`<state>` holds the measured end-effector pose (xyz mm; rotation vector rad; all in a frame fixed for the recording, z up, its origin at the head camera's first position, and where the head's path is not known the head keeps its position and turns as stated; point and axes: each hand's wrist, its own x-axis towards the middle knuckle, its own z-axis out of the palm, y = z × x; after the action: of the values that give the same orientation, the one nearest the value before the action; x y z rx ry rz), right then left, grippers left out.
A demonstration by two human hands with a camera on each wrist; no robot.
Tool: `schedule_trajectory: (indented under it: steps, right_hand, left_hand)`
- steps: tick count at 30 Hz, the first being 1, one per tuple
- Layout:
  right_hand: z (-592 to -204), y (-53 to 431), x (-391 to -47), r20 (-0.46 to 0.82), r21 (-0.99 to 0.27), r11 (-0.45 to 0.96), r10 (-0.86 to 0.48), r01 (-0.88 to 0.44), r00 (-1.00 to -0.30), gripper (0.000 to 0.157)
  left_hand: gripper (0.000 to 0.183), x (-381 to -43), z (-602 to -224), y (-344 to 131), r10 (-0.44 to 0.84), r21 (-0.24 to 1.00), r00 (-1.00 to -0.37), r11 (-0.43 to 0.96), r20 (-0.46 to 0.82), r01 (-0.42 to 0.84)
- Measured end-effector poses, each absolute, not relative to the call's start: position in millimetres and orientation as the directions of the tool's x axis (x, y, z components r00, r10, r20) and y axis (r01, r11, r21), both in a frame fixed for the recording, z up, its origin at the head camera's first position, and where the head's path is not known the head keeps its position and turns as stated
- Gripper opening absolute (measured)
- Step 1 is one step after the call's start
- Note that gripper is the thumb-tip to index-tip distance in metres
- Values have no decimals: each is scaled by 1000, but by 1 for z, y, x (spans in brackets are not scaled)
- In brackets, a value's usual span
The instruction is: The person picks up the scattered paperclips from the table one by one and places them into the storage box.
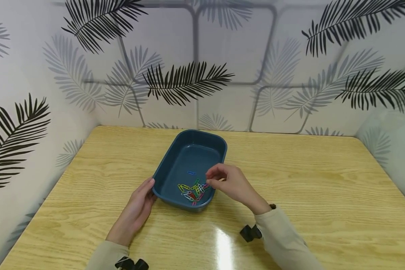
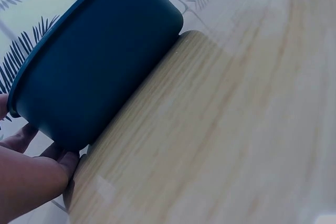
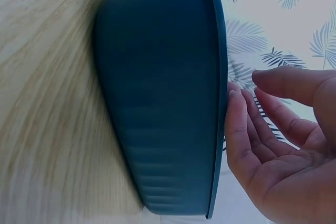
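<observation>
A dark blue plastic tray [image 1: 195, 155] stands on the wooden table, slightly turned. Several coloured paper clips [image 1: 198, 189] lie in a loose pile at its near end, and a single blue paper clip [image 1: 191, 173] sits a little farther in. With the thumb at the rim and fingers against the lower side, my left hand [image 1: 135, 213] holds the tray's near left corner. My right hand [image 1: 234, 185] hovers over the right rim beside the pile. In the right wrist view its thumb [image 3: 289, 83] and fingertips are apart, fingers loosely bent, with nothing visible between them.
The wooden table [image 1: 307, 180] spreads out on both sides of the tray. A leaf-patterned sheet [image 1: 229, 108] closes off the back and sides. Black wrist mounts [image 1: 251, 233] sit at both sleeves, and a bright reflection shines on the near tabletop.
</observation>
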<state>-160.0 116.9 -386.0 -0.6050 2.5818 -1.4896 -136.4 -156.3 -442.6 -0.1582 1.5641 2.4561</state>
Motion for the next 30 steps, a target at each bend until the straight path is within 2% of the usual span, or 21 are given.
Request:
schedule_trajectory:
  steps: [12,17,23,26,30]
  right_hand:
    - [-396,140,-154,130,-808,496,-377,-318,-917,12]
    - [-400,155,-150,82,-812,508,-387,-287,-918,12]
    - [-401,173,-139,-16,-876,443,-424,-192,-905,21]
    - [-403,183,-133,-8,-866,457,-423,-205,-906,21]
    - [-402,194,-123,63,-837,478,-397,-265,-916,18]
  left_hand:
    - [52,-136,-443,-158,123,892,-971,-384,-207,-239]
    - [55,-133,-444,-158,117,944,-975,-249,-191,-215]
    - [58,-136,-444,-158,94,983,-981,-50,-171,-176]
    - [57,-136,-443,-158,81,986,-982,36,-168,-165]
    - [56,-133,-438,-159,108,984,-980,81,-165,-157]
